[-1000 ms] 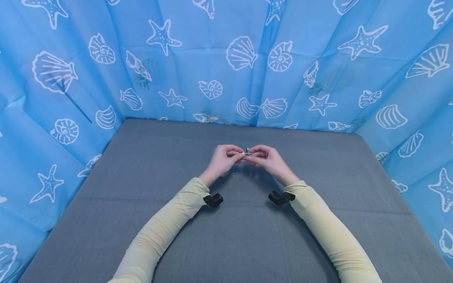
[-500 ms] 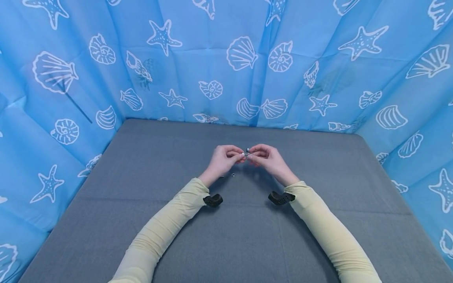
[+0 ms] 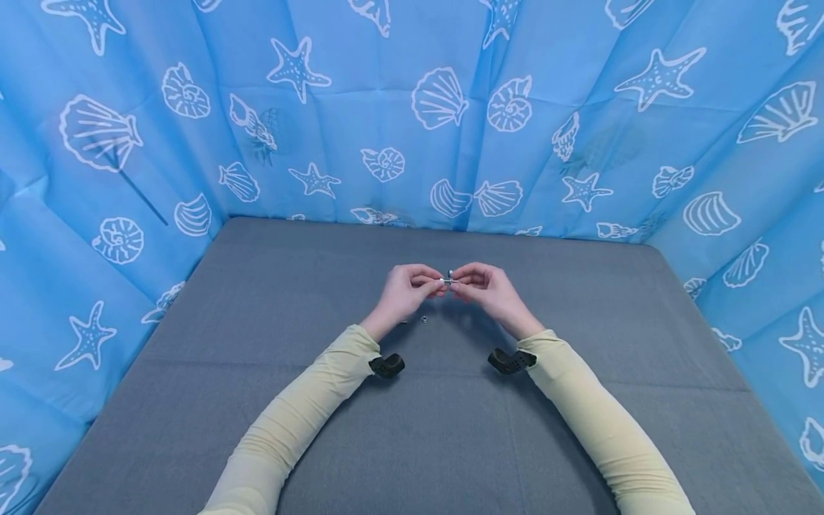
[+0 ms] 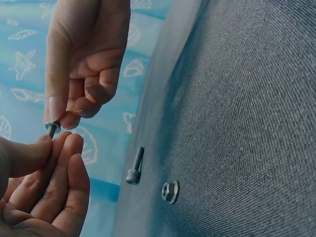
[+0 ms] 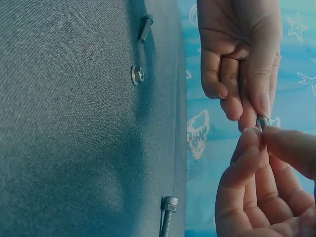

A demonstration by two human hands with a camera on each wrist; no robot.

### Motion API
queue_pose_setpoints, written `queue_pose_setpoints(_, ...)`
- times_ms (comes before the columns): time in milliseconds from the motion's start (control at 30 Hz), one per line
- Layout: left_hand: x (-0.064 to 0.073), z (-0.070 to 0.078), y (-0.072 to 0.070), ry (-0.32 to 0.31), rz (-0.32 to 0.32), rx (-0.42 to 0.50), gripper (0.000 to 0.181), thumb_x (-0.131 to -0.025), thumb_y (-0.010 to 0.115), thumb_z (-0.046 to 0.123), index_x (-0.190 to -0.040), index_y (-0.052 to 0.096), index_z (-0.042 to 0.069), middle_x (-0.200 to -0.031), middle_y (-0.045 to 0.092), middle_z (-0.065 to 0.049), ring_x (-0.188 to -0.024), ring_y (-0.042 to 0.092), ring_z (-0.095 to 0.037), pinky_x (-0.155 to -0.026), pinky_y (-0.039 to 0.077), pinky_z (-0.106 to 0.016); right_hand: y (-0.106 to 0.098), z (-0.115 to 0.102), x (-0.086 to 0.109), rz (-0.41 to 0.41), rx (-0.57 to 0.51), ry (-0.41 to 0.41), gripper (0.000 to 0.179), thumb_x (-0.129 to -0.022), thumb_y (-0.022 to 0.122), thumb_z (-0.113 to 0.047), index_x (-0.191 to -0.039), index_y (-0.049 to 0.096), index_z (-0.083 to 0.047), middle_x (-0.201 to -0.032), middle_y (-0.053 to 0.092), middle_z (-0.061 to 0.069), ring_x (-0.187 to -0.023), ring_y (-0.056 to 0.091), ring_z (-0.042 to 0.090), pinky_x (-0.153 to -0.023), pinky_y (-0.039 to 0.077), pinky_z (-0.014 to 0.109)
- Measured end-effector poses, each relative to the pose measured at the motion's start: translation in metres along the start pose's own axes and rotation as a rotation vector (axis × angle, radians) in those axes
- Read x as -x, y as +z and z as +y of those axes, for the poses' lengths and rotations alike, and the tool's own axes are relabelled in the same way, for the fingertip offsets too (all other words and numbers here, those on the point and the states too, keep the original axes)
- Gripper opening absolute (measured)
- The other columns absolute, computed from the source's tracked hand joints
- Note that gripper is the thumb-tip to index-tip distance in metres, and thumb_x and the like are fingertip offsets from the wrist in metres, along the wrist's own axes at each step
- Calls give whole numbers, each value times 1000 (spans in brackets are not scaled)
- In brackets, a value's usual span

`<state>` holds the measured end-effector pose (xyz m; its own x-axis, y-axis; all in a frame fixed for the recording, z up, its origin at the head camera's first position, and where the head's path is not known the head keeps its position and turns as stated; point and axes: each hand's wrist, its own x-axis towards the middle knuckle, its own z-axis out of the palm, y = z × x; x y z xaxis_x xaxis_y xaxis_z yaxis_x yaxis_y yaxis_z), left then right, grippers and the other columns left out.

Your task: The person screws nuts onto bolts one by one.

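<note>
Both hands meet fingertip to fingertip over the table. My left hand point(image 3: 407, 286) pinches a small metal bolt point(image 4: 51, 132) between thumb and index finger. At the bolt's other end my right hand point(image 3: 484, 287) pinches a flange nut point(image 4: 53, 126) with thumb and fingertips. In the right wrist view the fingers cover most of the bolt, leaving a short metal piece showing. Below the hands, a loose flange nut point(image 4: 170, 191) and a socket-head bolt point(image 4: 135, 166) lie on the grey cloth. Another bolt point(image 5: 169, 210), with a nut near its head, lies toward the far side.
A grey cloth-covered table point(image 3: 444, 429) stretches beneath both arms. Blue curtains point(image 3: 386, 107) with white shell and starfish prints stand behind it and along its sides. Black camera mounts point(image 3: 388, 365) jut from the wrists under the yellow sleeves point(image 3: 579, 400).
My right fingertips have shifted slightly about the nut, and the metal between the hands shows more than half a second ago. My left hand stays in place.
</note>
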<state>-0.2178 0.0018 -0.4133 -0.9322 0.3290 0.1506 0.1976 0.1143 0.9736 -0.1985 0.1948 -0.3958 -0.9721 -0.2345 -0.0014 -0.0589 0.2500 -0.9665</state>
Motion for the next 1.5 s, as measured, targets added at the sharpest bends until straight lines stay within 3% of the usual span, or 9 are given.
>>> queue_pose_setpoints(233,0,0,1,18,12,-20,9,-89,67,5,-94,69,-3,-80,72,-10,-74,70,-18,-69,57,-32,0,0,-1,7,40,27,29,-97,60,-23,-109,64,3,-95,67,17,-82,65,21,-75,54,43)
queue_pose_setpoints(433,0,-1,1,18,7,6,9,-89,67,4,-94,68,-4,-79,71,-11,-73,70,-17,-72,57,-38,0,1,-1,-11,22,12,26,-93,65,-13,-112,61,5,-98,67,17,-85,65,23,-78,52,48)
queue_pose_setpoints(633,1,0,0,11,12,21,10,-89,68,4,-95,69,-4,-81,71,-12,-75,70,-18,-72,58,-36,2,1,-2,-29,42,45,29,-97,60,-23,-108,64,4,-94,67,17,-81,64,19,-77,52,47)
queue_pose_setpoints(733,2,0,-1,14,17,19,11,-88,69,5,-96,70,-3,-82,72,-11,-76,70,-18,-72,57,-37,2,1,-3,-32,18,46,28,-96,61,-20,-110,62,5,-95,67,18,-81,64,20,-76,53,45)
queue_pose_setpoints(867,2,-1,-2,30,20,-11,12,-88,70,9,-96,72,0,-82,72,-8,-76,69,-17,-73,57,-42,2,2,-3,-22,18,25,26,-94,64,-14,-111,61,4,-97,66,19,-83,65,21,-77,52,47)
queue_pose_setpoints(1033,3,-1,-3,42,25,-47,12,-88,70,11,-95,73,2,-81,71,-6,-77,69,-19,-73,56,-44,2,0,-3,-17,53,36,32,-97,60,-22,-110,62,8,-96,68,19,-84,65,21,-79,52,49)
queue_pose_setpoints(1267,4,-2,-4,26,30,-60,13,-89,70,13,-95,74,2,-81,72,-5,-76,69,-15,-73,57,-38,3,-2,-2,-33,-6,27,30,-95,63,-14,-114,59,7,-102,65,23,-90,65,30,-80,53,46)
queue_pose_setpoints(1500,5,-3,-4,4,34,-44,13,-89,70,13,-96,73,2,-82,72,-6,-77,69,-15,-76,56,-42,3,-1,-3,-31,74,36,33,-97,60,-23,-110,63,6,-97,68,18,-88,65,26,-76,53,40)
